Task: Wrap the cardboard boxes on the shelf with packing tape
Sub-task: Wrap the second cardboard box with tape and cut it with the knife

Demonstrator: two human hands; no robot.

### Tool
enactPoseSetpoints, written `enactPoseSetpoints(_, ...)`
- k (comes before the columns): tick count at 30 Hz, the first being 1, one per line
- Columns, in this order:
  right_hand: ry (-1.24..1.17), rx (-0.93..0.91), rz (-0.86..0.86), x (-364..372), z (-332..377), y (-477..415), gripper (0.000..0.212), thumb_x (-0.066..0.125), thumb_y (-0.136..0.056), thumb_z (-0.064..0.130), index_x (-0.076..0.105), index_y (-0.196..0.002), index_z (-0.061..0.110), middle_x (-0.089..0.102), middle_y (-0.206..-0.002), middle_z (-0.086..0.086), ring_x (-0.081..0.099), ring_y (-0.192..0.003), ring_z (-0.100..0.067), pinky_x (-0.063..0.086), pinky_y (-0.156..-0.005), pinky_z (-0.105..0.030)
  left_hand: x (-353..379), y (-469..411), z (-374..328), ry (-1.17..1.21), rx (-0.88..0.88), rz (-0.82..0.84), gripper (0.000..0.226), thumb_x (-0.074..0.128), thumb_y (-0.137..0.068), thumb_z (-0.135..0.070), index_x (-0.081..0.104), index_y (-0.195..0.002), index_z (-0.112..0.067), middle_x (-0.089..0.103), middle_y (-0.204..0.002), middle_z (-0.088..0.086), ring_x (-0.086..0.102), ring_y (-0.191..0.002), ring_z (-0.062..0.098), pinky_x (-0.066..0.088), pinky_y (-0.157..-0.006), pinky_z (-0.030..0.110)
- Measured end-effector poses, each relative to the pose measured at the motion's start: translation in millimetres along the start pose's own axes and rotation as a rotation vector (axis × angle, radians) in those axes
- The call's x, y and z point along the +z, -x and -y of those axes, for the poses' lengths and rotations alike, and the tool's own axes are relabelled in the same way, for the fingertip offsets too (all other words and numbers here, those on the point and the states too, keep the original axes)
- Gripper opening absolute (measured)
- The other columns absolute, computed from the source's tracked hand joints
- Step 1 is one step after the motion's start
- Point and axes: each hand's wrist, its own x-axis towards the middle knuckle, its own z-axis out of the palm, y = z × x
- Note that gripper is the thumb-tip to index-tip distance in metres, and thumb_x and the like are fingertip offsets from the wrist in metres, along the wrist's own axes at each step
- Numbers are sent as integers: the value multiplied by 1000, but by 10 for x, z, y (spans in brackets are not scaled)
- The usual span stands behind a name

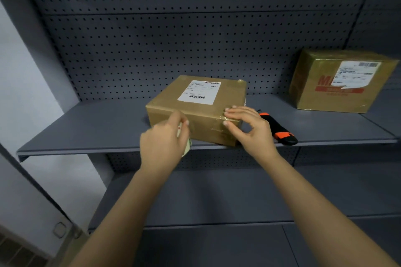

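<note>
A flat cardboard box point(204, 102) with a white shipping label lies near the front edge of the grey shelf point(97, 128). My left hand point(162, 143) grips a roll of packing tape point(186, 143), mostly hidden behind the fingers, held against the box's front face. My right hand point(249, 128) presses its fingertips on a strip of clear tape at the box's front right corner. A second, taller taped box point(338, 82) with red print and a label stands at the back right of the same shelf.
A black and orange utility knife point(280, 130) lies on the shelf just right of my right hand. Behind the boxes rises a perforated back panel point(195, 39). A lower shelf point(217, 197) runs under my forearms. A pale wall is at the left.
</note>
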Motion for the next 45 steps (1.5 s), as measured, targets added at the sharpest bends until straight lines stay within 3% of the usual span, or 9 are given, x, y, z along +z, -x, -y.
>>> enactPoseSetpoints(3, -24, 36, -21, -8, 9, 0, 21, 79, -81, 15, 76, -102, 12, 72, -108, 5, 60, -115, -8, 45, -104, -35, 120, 56, -10, 50, 38, 16, 11, 71, -87, -18, 61, -82, -19, 59, -55, -4, 52, -42, 22, 14, -46, 13)
enactPoseSetpoints(11, -89, 130, -113, 62, 76, -48, 22, 86, -72, 16, 78, -91, 9, 75, -96, 3, 65, -106, -8, 50, -98, -32, 223, 54, -9, 133, 92, -23, 9, 57, -88, -26, 61, -82, -20, 60, -55, -6, 55, -44, 20, 24, -43, 19)
enactPoseSetpoints(17, -41, 174, 43, -38, 130, -2, 27, 78, -83, 21, 66, -106, 14, 67, -121, 7, 56, -121, -5, 43, -104, -23, 236, 40, -29, 175, 114, -41, 9, 59, -86, -26, 62, -80, -20, 61, -55, -6, 56, -44, 21, 28, -46, 21)
enactPoseSetpoints(19, -8, 132, 71, -52, 152, 26, 19, 73, -87, 18, 60, -99, 14, 62, -128, 6, 53, -126, -5, 40, -104, -18, 250, 37, -26, 189, 117, -42, 8, 59, -86, -26, 62, -80, -20, 61, -54, -5, 57, -45, 21, 30, -45, 22)
enactPoseSetpoints(22, 126, 0, 67, -32, 140, 53, 7, 70, -89, 12, 68, -96, 12, 57, -134, 1, 49, -129, -5, 36, -106, -18, 260, 33, -29, 211, 115, -45, 7, 61, -85, -24, 62, -80, -20, 60, -53, -4, 56, -44, 22, 31, -44, 22)
enactPoseSetpoints(24, 147, -88, 81, -6, 104, 67, 15, 68, -88, 3, 74, -102, 8, 56, -136, -7, 49, -130, -8, 39, -106, -20, 258, 26, -27, 215, 116, -46, 7, 60, -85, -25, 61, -80, -20, 59, -52, -5, 55, -44, 22, 29, -45, 21)
enactPoseSetpoints(28, 158, -174, 127, 16, 17, 86, 31, 65, -89, -2, 72, -116, 12, 56, -138, -10, 47, -136, -24, 40, -111, -39, 256, 31, -12, 216, 143, -56, 12, 56, -87, -27, 61, -79, -20, 57, -52, -7, 54, -43, 19, 28, -45, 19)
enactPoseSetpoints(31, 192, -205, 134, 8, -26, 87, 33, 64, -90, 0, 70, -119, 12, 58, -136, -9, 46, -136, -25, 40, -112, -44, 249, 28, -8, 212, 154, -60, 17, 50, -88, -30, 61, -79, -21, 57, -51, -7, 53, -42, 18, 29, -44, 19)
enactPoseSetpoints(45, 313, -322, 143, 6, 15, -20, 28, 65, -92, 15, 70, -120, 11, 66, -123, -4, 56, -122, -23, 42, -106, -31, 289, 15, -4, 237, 135, -31, 17, 49, -90, -32, 60, -82, -22, 63, -57, -6, 58, -47, 19, 34, -42, 23)
